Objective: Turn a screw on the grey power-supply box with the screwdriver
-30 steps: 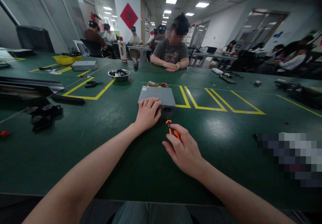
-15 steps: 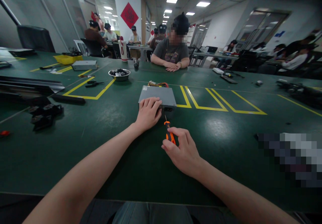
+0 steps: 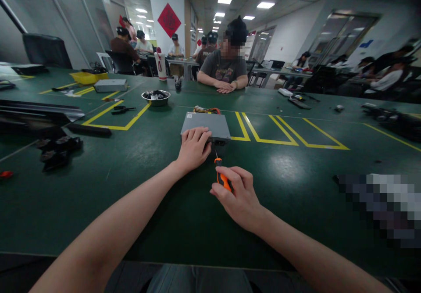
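A flat grey metal box (image 3: 210, 124) with coloured wires at its far end lies on the green table (image 3: 138, 187). My left hand (image 3: 193, 148) rests on the box's near left corner, fingers curled over its edge. My right hand (image 3: 239, 196) is closed around an orange and black screwdriver (image 3: 221, 175). The screwdriver's thin metal tip points up toward the box's near face, just short of it.
A person sits across the table with hands folded (image 3: 226, 87). A metal bowl (image 3: 155, 96) of small parts, a second grey box (image 3: 109, 85), black parts (image 3: 57, 149) and long dark rails (image 3: 36, 113) lie to the left. Yellow tape lines (image 3: 279, 135) mark the table.
My right hand has closed round the screwdriver, lifted its tip and swung it toward the box's near face. My left hand has stayed on the box.
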Demonstrator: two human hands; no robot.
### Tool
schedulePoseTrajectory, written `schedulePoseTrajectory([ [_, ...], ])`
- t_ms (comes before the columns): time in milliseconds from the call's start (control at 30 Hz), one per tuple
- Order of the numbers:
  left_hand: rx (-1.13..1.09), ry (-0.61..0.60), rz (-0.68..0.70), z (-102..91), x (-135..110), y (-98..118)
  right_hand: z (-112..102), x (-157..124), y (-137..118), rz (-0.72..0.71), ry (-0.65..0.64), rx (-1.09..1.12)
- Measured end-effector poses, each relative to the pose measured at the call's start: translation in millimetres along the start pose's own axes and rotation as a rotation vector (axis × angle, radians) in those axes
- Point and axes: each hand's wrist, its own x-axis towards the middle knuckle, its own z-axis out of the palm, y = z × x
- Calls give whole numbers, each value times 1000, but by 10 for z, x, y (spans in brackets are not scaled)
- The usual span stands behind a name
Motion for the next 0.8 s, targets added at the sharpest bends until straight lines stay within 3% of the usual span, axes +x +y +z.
schedulePoseTrajectory([
  [200,4,1,5,-9,-2,5,4,-13,28,-29,81,106],
  [467,17,10,2,2,-4,-1,12,18,45,15,34,49],
  [800,11,18,7,-4,-1,15,79,-24,120,-131,37,96],
])
